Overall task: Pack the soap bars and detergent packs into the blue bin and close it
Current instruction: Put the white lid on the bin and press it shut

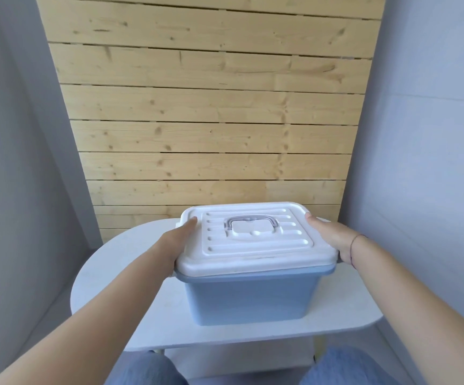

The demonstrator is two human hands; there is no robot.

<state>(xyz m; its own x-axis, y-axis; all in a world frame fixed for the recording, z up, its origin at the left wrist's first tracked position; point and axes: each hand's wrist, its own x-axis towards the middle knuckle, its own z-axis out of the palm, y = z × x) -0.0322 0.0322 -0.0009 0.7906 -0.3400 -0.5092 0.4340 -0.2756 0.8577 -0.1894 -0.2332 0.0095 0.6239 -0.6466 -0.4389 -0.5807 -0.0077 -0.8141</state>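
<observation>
Blue bin (253, 298) is seated on the white counter (130, 309), roughly centred, white lid (253, 243) laid flat on top with its edges lined up on the rim. Contents are hidden by the lid; no soap bars or detergent packs are seen on the counter.

Left hand (173, 245) is pressed against the left end of the lid, thumb laid on the lid's top edge, the other fingers curled down over the side and hidden there. Whether a latch is gripped cannot be told.

Clear handle (246, 221) is folded flat in the lid's centre recess, untouched.

Right hand (333, 240) is set against the right end of the lid, thumb on top, fingers wrapped under the edge out of sight. A thin cord is worn at that wrist.

Wooden slat panel (208, 107) is seen behind the counter, grey walls on both sides.
</observation>
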